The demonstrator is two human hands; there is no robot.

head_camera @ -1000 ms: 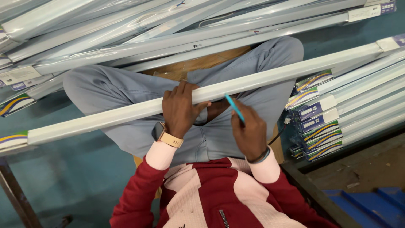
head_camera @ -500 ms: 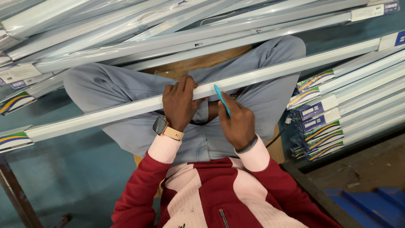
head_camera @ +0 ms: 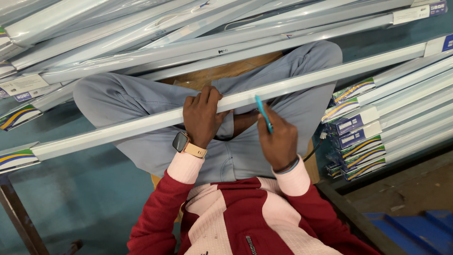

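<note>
Nearest the camera, a red-and-pale-pink zipped jacket (head_camera: 245, 217) fills the lower frame, its cuffs pushed back from both wrists. On the left wrist a dark square smartwatch on a tan strap (head_camera: 181, 141) is seen. Just beyond it the left hand (head_camera: 203, 118) is clamped over a long white plastic tube-light batten (head_camera: 141, 126), fingers curled across its top edge, thumb tucked beneath — a full, closed grip that pins the batten across the lap.

To the right of that hand, the right hand (head_camera: 279, 139) is closed round a slim teal pen-shaped tool (head_camera: 263, 112), held like a pencil, its tip raised to the batten's near edge; whether the tip is touching cannot be told. A thin dark cable (head_camera: 315, 147) trails off beside the right wrist.

For this step to be done well — so it is judged — the batten should be kept pressed steady by the left hand, close to where the tool meets it, and the tool guided with small, controlled strokes.

Under the batten, grey trousers (head_camera: 122, 101) are folded cross-legged. Beyond the right hand, boxed tube lights with blue-and-yellow printed ends (head_camera: 358, 127) are stacked; beyond both hands, loose white battens in clear wrap (head_camera: 188, 42) are heaped.
</note>
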